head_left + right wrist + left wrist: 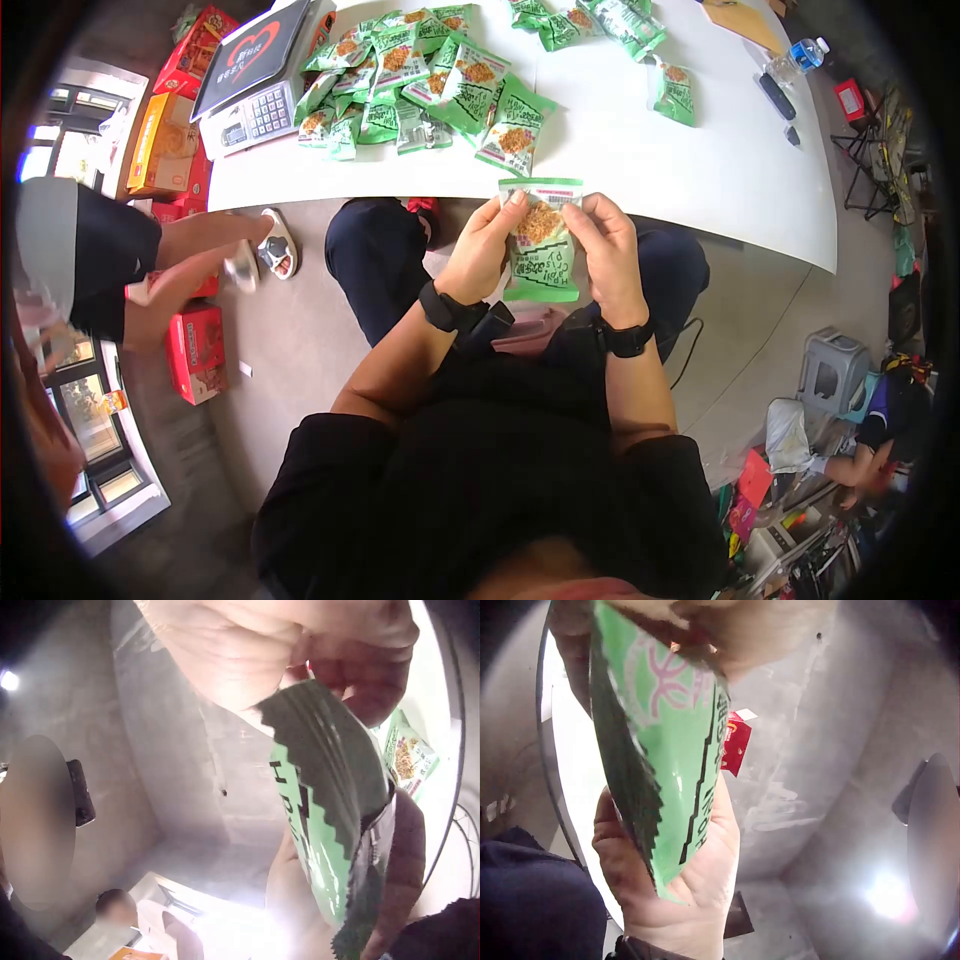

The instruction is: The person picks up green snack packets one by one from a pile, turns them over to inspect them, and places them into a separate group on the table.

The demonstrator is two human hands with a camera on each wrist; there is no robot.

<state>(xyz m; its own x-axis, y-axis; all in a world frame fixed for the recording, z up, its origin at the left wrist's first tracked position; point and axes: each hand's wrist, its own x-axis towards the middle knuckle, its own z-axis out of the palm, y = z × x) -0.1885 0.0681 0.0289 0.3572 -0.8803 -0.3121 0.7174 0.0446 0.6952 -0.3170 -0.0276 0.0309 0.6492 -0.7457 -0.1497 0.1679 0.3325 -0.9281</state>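
In the head view, a green snack packet (541,262) with a picture of crunchy food is held upright just off the table's near edge. My left hand (482,252) grips its left side, thumb on the front near the top. On the opposite side my right hand (612,255) grips it likewise, thumb by the picture. Both wrist views show the packet (676,742) from below, its zigzag end facing the camera and much of its upper part hidden by fingers. Similar packets (478,85) lie piled on the table beyond my hands.
A scale (262,115) stands on the white table (640,165) at the left. More packets, a water bottle (800,58) and a dark oblong object (777,97) lie to the right. Red cartons (197,350) and another person's legs (195,245) are at the left.
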